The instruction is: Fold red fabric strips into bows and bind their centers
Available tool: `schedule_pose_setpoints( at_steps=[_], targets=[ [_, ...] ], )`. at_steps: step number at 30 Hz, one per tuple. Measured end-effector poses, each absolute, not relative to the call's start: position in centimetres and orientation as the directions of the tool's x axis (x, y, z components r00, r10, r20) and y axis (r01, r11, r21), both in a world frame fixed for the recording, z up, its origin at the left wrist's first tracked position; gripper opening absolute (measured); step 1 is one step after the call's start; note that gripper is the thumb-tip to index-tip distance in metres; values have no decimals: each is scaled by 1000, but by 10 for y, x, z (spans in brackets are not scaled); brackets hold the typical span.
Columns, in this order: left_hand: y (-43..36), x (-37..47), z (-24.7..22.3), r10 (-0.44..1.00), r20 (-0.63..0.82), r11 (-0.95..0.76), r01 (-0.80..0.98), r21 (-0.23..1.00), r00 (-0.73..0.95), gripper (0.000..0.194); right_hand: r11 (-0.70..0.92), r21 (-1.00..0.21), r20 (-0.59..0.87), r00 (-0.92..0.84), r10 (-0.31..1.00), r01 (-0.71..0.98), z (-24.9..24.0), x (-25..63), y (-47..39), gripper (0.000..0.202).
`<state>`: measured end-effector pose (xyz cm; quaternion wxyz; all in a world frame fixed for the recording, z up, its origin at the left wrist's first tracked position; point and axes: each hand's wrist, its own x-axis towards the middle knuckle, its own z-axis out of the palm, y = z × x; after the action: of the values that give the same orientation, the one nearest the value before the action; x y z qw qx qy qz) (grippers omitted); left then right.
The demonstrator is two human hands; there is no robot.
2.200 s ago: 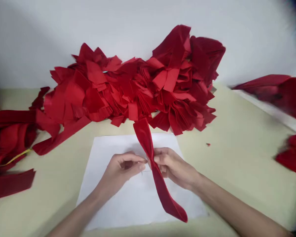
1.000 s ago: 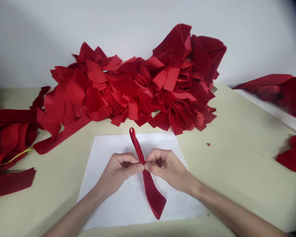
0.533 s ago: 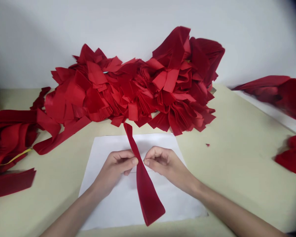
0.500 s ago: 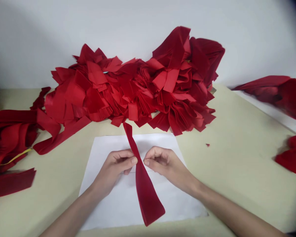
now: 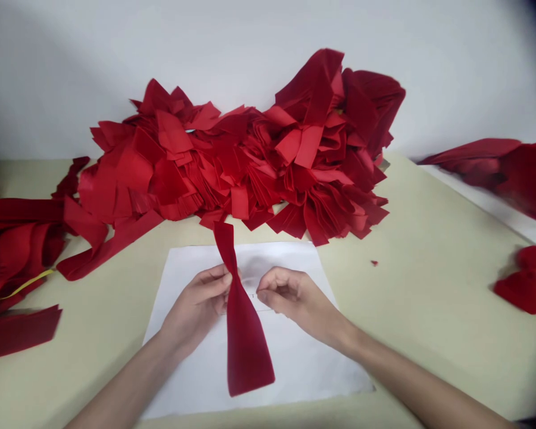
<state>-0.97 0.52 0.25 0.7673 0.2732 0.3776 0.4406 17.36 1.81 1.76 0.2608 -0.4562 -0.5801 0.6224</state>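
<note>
A dark red fabric strip (image 5: 249, 339), narrow at its middle and wide at the near end, is pinched there by my left hand (image 5: 201, 304). Its far end points toward the red pile. My right hand (image 5: 290, 295) is just right of the strip, apart from it, with thumb and forefinger pressed together; what they hold, if anything, is too small to make out. Both hands are over a white sheet (image 5: 312, 351) with thin printed lines, partly hidden by the hands and strip.
A large heap of red fabric pieces (image 5: 232, 161) lies at the back against the wall. More red fabric (image 5: 22, 256) with a yellow strand lies left. At right are a red bow-shaped piece (image 5: 520, 286) and red fabric on a white board (image 5: 482, 190).
My left hand has moved slightly left and away from me with the strip, which now stands further from my right hand. The strip's wide near end has swung left.
</note>
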Motion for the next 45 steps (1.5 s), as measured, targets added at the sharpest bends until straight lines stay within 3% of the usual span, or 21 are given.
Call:
schedule_pose_setpoints(
  at_steps=[5, 15, 23, 32, 38, 43, 45],
  targets=[
    [6, -10, 7, 881, -370, 473, -531, 703, 295, 12, -193, -960, -268, -455, 849, 205, 16, 174, 18, 10],
    [8, -11, 2, 917, -288, 390, -465, 795, 276, 12, -191, -961, -264, -451, 853, 201, 14, 175, 20, 9],
    [5, -3, -1, 979, -143, 165, -150, 975, 148, 16, -46, -973, -137, -398, 907, 228, 16, 175, 16, 18],
    [-7, 9, 0, 995, 98, -101, 184, 978, 26, 18, 217, -869, 30, -391, 920, 444, 17, 171, 6, 16],
    [-9, 10, 0, 994, 100, -104, 181, 978, 32, 14, 304, -819, 78, -431, 899, 486, 20, 173, 8, 15],
    [-8, 9, 0, 1000, 21, -17, 149, 989, -22, 11, 335, -789, 88, -444, 892, 515, 16, 174, 5, 11],
    [-5, 6, 0, 993, -52, 60, 73, 996, -103, 15, 407, -734, 155, -449, 880, 544, 13, 173, 3, 33]
  ],
)
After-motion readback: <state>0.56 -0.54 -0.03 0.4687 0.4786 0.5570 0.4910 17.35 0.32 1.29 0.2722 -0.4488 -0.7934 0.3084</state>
